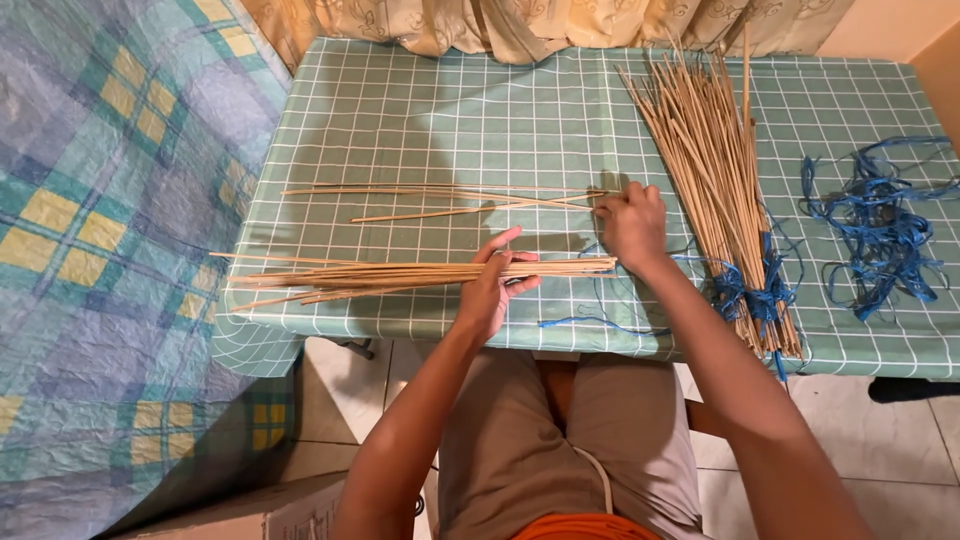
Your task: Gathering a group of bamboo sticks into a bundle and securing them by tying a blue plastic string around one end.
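A table [420, 110] under a green cloth with a white grid fills the middle of the view, its far edge against a beige patterned curtain [520, 22]. To the left lies a bed cover [110, 230] in blue, green and yellow plaid, and below the table the floor is pale tile [335, 385]; a cardboard box [270, 515] shows at the bottom edge.

The left hand [492, 285] is closed around a small bundle of thin bamboo sticks [390, 277] that lies crosswise near the table's front edge, its left end reaching past the side. The right hand [633, 225] rests at the right end of a few loose sticks [450, 197] lying farther back; its fingers seem pinched on their tips, though the grip is hard to make out.

Just right of that hand a large sheaf of sticks [705, 150] runs from the curtain to the front edge, bound near its lower end with blue plastic string [752, 292]. A loose tangle of blue string [878, 232] lies near the right side, apart from the sheaf.
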